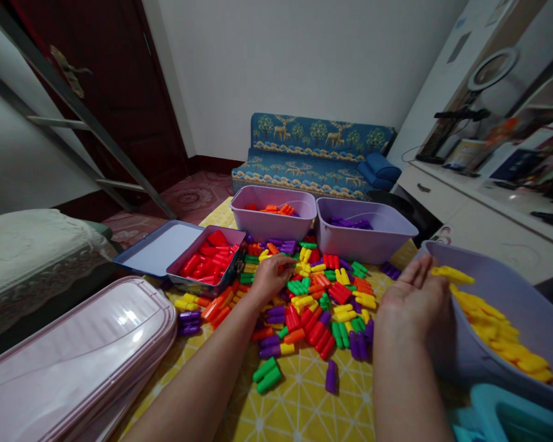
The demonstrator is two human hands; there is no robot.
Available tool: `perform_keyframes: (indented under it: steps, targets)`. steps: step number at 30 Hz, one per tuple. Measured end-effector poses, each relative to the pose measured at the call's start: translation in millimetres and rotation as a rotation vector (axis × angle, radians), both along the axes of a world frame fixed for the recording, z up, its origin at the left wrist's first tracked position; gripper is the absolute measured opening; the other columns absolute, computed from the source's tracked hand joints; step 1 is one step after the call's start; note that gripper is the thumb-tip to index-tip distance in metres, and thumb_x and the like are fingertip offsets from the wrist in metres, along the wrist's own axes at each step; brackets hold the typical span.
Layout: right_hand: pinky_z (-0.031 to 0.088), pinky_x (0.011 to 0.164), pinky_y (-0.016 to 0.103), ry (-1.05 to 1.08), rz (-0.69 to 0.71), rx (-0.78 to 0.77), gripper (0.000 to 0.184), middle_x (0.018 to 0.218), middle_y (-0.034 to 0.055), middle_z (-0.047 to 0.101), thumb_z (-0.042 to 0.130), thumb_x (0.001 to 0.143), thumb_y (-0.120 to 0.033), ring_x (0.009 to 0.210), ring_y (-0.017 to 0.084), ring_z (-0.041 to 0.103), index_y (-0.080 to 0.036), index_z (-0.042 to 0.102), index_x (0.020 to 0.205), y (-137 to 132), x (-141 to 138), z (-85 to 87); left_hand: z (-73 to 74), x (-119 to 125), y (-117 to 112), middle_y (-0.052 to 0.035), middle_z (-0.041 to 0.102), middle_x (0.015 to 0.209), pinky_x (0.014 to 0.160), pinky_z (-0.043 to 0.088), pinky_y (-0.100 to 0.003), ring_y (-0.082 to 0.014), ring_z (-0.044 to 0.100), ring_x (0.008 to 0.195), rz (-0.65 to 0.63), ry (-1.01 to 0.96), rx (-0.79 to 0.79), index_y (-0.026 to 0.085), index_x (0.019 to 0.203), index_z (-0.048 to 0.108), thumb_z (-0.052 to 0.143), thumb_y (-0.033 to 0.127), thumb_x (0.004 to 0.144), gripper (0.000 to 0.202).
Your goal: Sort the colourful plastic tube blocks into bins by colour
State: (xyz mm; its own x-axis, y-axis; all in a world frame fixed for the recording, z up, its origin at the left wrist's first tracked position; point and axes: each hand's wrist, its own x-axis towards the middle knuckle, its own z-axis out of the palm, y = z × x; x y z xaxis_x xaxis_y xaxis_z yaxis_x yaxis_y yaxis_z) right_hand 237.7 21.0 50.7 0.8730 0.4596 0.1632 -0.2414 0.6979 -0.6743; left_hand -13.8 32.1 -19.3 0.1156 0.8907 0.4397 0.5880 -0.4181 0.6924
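My left hand (271, 276) reaches into a heap of coloured plastic pegs (313, 301) on the yellow tablecloth (299, 399), its fingers pinched together on a piece I cannot make out. My right hand (417, 301) hovers at the rim of a lilac tub (525, 294) filled with yellow pegs (498, 331). Its fingers are stretched out, and one yellow peg (451, 274) is at the fingertips over the tub. A tin box (209, 261) beside my left hand holds red pegs.
Two lilac tubs stand at the back: one with orange pegs (273, 212), one with purple pegs (364, 230). The tin's open lid (159, 248) lies to the left. A pink plastic case (74, 362) sits front left, a turquoise container (511, 417) front right. A blue sofa (313, 153) is beyond.
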Motion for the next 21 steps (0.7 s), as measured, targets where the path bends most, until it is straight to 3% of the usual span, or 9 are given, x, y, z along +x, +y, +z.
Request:
perform_keyframes:
  steps: [5,8,10,13,17,21]
  targets:
    - [0.036,0.112,0.037,-0.084,0.062,-0.060,0.038,0.144,0.0083,0.043,0.025,0.093,-0.045,0.128,0.013,0.048,-0.023,0.051,0.110,-8.4,-2.7,10.5,4.8,0.5,-2.0,-0.0055,0.073,0.095,0.080,0.051,-0.027,-0.0183,0.067,0.088,0.012,0.021,-0.008,0.018,0.098,0.073,0.063,0.014,0.077,0.023]
    - [0.042,0.105,0.045,-0.131,0.152,-0.143,0.043,0.140,0.0077,0.049,0.033,0.089,-0.047,0.123,0.018,0.054,-0.025,0.050,0.121,-7.8,-14.0,9.0,8.4,0.6,-4.1,-0.0050,0.072,0.098,0.081,0.050,-0.027,-0.0186,0.066,0.090,0.037,0.085,-0.036,0.019,0.099,0.072,0.063,0.018,0.079,0.022]
    - [0.045,0.098,0.047,-0.227,0.260,-0.306,0.046,0.128,0.0103,0.059,0.044,0.082,-0.047,0.115,0.022,0.059,-0.022,0.053,0.120,-3.4,-26.3,-2.0,10.7,0.5,-5.8,-0.0050,0.072,0.098,0.081,0.050,-0.028,-0.0191,0.066,0.090,0.067,0.143,-0.049,0.020,0.100,0.072,0.062,0.024,0.081,0.022]
    - [0.045,0.095,0.047,-0.638,0.435,-0.625,0.045,0.109,0.0147,0.068,0.055,0.074,-0.045,0.107,0.028,0.061,-0.014,0.064,0.106,2.6,-47.0,-27.6,13.8,0.6,-8.2,-0.0053,0.071,0.101,0.080,0.049,-0.028,-0.0199,0.065,0.092,0.083,0.219,-0.057,0.021,0.103,0.072,0.059,0.031,0.084,0.025]
    - [0.032,0.106,0.049,-1.394,0.302,-0.879,0.050,0.135,0.0148,0.054,0.057,0.078,-0.036,0.127,0.031,0.044,-0.017,0.059,0.123,-1.8,-71.0,-49.5,18.1,1.4,-10.0,-0.0056,0.070,0.110,0.085,0.048,-0.031,-0.0221,0.064,0.099,0.057,0.309,-0.063,0.023,0.113,0.068,0.059,0.038,0.084,0.034]
    - [0.036,0.104,0.044,-1.675,0.311,-0.973,0.050,0.142,0.0141,0.046,0.050,0.087,-0.035,0.125,0.030,0.047,-0.019,0.052,0.134,-10.4,-86.9,-48.0,22.0,1.9,-10.8,-0.0060,0.070,0.112,0.088,0.047,-0.033,-0.0230,0.063,0.099,0.015,0.364,-0.057,0.023,0.118,0.065,0.059,0.043,0.084,0.040]
